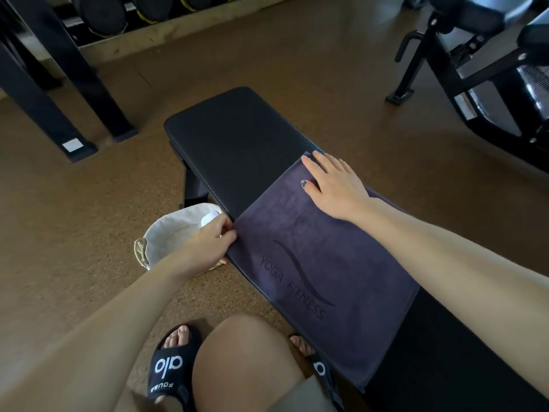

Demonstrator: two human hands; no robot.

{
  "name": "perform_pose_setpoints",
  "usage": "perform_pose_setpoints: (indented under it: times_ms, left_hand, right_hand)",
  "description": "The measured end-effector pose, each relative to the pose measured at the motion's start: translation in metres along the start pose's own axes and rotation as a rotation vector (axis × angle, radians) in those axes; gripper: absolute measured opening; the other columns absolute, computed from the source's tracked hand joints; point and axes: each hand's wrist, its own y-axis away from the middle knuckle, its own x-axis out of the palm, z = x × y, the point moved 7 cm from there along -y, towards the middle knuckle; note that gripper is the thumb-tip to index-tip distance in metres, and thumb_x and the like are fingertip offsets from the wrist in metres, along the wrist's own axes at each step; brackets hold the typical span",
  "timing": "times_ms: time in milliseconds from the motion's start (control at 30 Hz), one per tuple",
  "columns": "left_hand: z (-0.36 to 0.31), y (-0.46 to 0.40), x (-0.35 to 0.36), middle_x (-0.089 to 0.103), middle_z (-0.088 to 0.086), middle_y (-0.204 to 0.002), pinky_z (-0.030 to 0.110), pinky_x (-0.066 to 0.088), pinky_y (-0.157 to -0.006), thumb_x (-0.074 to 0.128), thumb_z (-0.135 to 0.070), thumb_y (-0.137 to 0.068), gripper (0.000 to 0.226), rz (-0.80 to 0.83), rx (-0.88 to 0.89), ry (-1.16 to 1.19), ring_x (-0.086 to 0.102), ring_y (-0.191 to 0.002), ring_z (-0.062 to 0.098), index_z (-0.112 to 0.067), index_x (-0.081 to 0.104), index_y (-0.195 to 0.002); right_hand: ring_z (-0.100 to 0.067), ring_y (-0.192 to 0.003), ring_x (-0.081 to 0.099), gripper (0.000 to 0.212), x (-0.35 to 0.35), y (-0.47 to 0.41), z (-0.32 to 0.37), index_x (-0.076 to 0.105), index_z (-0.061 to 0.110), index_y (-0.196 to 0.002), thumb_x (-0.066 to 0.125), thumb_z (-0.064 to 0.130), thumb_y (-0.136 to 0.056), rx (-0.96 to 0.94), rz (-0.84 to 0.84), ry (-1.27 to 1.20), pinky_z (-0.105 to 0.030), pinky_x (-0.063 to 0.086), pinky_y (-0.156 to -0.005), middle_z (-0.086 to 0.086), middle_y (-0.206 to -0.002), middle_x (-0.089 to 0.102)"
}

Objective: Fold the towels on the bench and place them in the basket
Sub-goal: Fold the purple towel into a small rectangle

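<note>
A dark purple towel [315, 263] printed with "YOGA FITNESS" lies flat across the black padded bench [237, 138]. My left hand [208, 245] pinches the towel's near-left corner at the bench edge. My right hand [332, 185] rests flat, fingers spread, on the towel's far corner. A white-lined woven basket [169, 236] stands on the floor beside the bench, partly hidden behind my left hand, with something white inside it.
Brown gym floor surrounds the bench. A black rack frame [59, 84] with dumbbells stands at the far left, and a black exercise machine [475, 69] at the far right. My knee and sandalled feet [175, 367] are in front of the bench.
</note>
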Motion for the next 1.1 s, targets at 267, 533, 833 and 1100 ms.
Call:
perform_pose_setpoints:
  times_ms: [267, 533, 833, 1100]
  left_hand:
    - [0.010, -0.001, -0.009, 0.070, 0.014, -0.083, 0.038, 0.054, -0.071, 0.063, -0.018, -0.097, 0.009, 0.059, -0.002, 0.046, 0.063, -0.073, 0.018, -0.009, 0.065, -0.095]
    - [-0.003, 0.005, -0.034, 0.071, -0.008, -0.083, 0.013, 0.047, -0.068, 0.063, -0.015, -0.098, 0.007, -0.081, 0.100, 0.046, 0.065, -0.071, 0.000, -0.020, 0.067, -0.095]
    - [-0.048, 0.025, -0.057, 0.069, -0.009, -0.093, 0.021, 0.048, -0.075, 0.065, -0.012, -0.093, 0.016, -0.262, 0.228, -0.014, 0.063, -0.087, 0.006, -0.025, 0.068, -0.101]
    - [-0.121, 0.102, -0.014, 0.060, -0.010, -0.093, 0.025, 0.049, -0.074, 0.068, 0.004, -0.082, 0.028, -0.115, 0.737, -0.260, 0.060, -0.087, 0.011, -0.019, 0.067, -0.098]
  right_hand:
    - [-0.026, -0.127, 0.056, 0.052, -0.037, -0.045, 0.001, 0.047, 0.026, -0.149, 0.062, 0.019, -0.100, 0.101, -0.109, -0.257, -0.044, 0.045, -0.111, -0.002, -0.141, 0.060]
    - [-0.020, -0.087, 0.067, 0.018, -0.060, -0.074, -0.014, 0.076, 0.017, -0.100, 0.058, 0.015, -0.099, 0.177, -0.080, -0.286, -0.025, 0.055, -0.070, -0.008, -0.105, 0.071]
    - [-0.010, -0.077, 0.073, 0.024, -0.103, -0.049, -0.040, 0.071, 0.018, -0.094, 0.052, 0.003, -0.099, 0.204, -0.054, -0.441, -0.027, 0.060, -0.076, -0.005, -0.092, 0.074]
    - [-0.016, -0.080, 0.073, 0.026, -0.120, 0.049, -0.087, 0.068, 0.019, -0.093, 0.049, 0.001, -0.098, 0.219, -0.078, -0.443, -0.031, 0.060, -0.074, -0.004, -0.091, 0.071]
